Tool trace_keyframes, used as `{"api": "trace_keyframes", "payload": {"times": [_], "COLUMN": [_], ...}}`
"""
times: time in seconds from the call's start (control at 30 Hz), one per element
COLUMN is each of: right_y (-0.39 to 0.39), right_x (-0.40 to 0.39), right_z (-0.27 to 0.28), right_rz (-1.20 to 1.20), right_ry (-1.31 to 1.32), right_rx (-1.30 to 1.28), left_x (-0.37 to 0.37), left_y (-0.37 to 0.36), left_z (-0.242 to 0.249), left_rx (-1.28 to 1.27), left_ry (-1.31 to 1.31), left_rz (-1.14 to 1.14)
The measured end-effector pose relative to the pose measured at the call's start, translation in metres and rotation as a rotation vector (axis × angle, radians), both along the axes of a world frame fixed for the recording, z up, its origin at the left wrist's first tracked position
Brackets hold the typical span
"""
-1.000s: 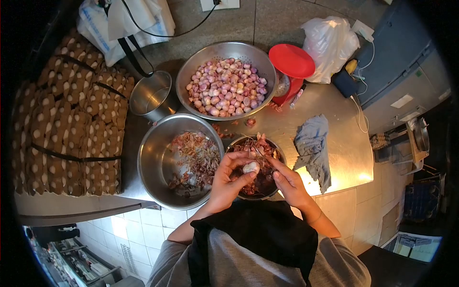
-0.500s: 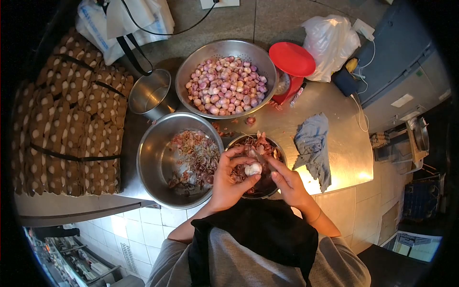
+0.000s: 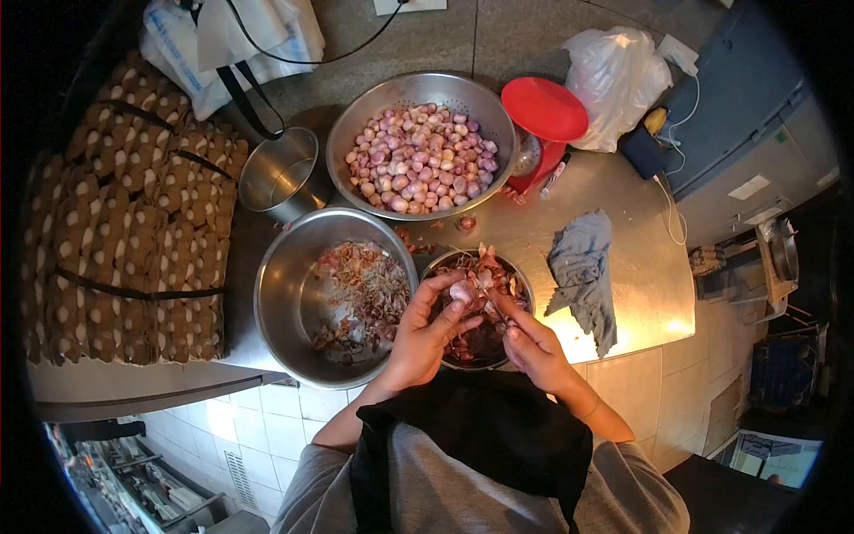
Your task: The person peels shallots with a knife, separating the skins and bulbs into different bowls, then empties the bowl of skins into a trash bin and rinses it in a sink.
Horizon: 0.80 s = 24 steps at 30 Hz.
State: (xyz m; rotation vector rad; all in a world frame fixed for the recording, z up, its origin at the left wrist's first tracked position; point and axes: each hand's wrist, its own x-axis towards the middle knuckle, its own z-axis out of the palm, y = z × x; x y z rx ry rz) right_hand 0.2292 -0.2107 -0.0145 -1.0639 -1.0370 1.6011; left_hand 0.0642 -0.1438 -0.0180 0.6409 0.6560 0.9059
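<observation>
My left hand [image 3: 420, 334] pinches a pale pink shallot [image 3: 461, 291] between thumb and fingers. Close beside it, my right hand [image 3: 535, 349] is closed around a small knife [image 3: 498, 307], only partly visible against the peels. Both hands are over a round bowl [image 3: 527, 278] filled with reddish-brown shallot skins [image 3: 485, 265]. To the left, a large steel basin [image 3: 283, 307] contains dry skins and root trimmings [image 3: 363, 298]. Behind the bowls, a perforated steel colander [image 3: 356, 120] is heaped with peeled shallots [image 3: 422, 160].
An empty steel pot [image 3: 283, 178] stands left of the colander. Stacked egg trays [image 3: 142, 240] border the left side. A red scale [image 3: 544, 111], a plastic bag [image 3: 614, 84] and a blue-grey cloth [image 3: 583, 276] are on the right. One loose shallot [image 3: 465, 224] lies behind the bowl.
The shallot has moved slightly up and left and is turned, its pinkish side now showing instead of white. My right hand has shifted a little down, away from it.
</observation>
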Motion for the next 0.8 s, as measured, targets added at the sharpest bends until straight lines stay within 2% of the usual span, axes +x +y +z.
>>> {"api": "trace_keyframes", "payload": {"times": [0.03,0.07,0.17,0.3,0.47,0.53,0.73,0.8], "right_y": [0.0,0.0,0.003,0.007,0.004,0.001,0.004,0.005], "right_x": [-0.003,-0.001,-0.009,-0.007,-0.002,-0.002,-0.012,-0.01], "right_z": [0.001,0.0,0.001,-0.001,-0.006,-0.002,-0.001,-0.004], "right_rz": [-0.012,0.026,-0.029,-0.048,-0.099,-0.095,-0.079,-0.066], "right_ry": [0.012,-0.096,-0.415,-0.594,-0.204,-0.175,-0.521,-0.539], "right_rx": [0.012,0.003,0.249,0.376,-0.082,-0.069,0.431,0.389], "left_x": [0.0,0.001,0.0,-0.001,0.005,0.005,0.005,0.003], "left_y": [-0.001,-0.002,-0.002,-0.005,-0.006,-0.006,-0.007,-0.008], "left_z": [-0.002,-0.005,-0.021,-0.019,-0.011,-0.012,-0.013,-0.014], "left_rx": [0.016,0.033,0.261,0.311,0.315,0.325,0.375,0.38], "left_ry": [-0.011,-0.022,0.139,0.144,0.109,0.124,0.147,0.161], "left_rz": [0.021,0.042,0.063,0.076,0.092,0.138,0.17,0.169]}}
